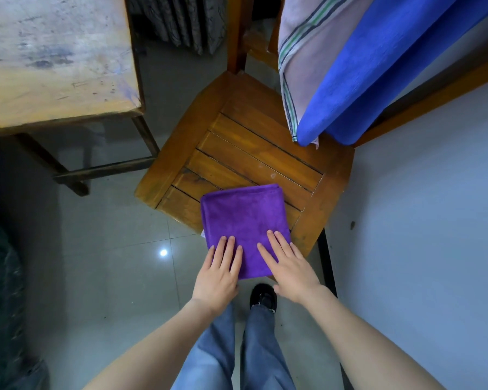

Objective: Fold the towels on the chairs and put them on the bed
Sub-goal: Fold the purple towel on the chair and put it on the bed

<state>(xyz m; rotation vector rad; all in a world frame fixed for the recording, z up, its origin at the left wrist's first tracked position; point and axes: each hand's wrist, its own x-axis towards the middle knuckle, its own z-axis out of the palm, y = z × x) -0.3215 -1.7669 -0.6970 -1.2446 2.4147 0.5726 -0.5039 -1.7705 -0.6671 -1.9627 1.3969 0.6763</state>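
Head view: the folded purple towel (244,215) lies on the chair (265,153) seat's front edge, overhanging it. Left grip (217,277) and right grip (290,268) press it flat, fingers straight. It is probably soft, light and floppy, so support it from underneath.

Left hand (219,273): palm down, fingers straight and close together, laid flat on the near left corner of the purple towel (244,218).
Right hand (289,266): palm down, fingers straight and slightly spread, flat on the towel's near right corner; thumb stuck out sideways.
Left forearm (158,342): bare, reaching forward and inward.
Right forearm (358,333): bare, angled inward toward the left.
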